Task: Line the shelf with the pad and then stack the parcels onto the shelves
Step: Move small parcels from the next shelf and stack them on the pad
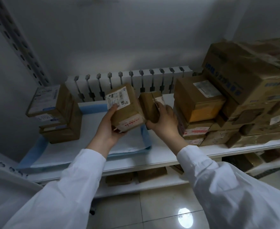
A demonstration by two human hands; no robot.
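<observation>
Labelled parcel (127, 111) is hovering above the shelf (152, 162), the left hand (109, 128) gripping it from below; just right, the right hand (164, 119) is clutching a smaller parcel (148, 104) close against it. Beneath, the blue-edged pad (127, 146) is lying on the shelf, carrying a parcel stack (58, 116) far left.

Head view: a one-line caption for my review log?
Left hand holds a larger parcel, right hand a smaller parcel, over the shelf bearing the pad.
</observation>
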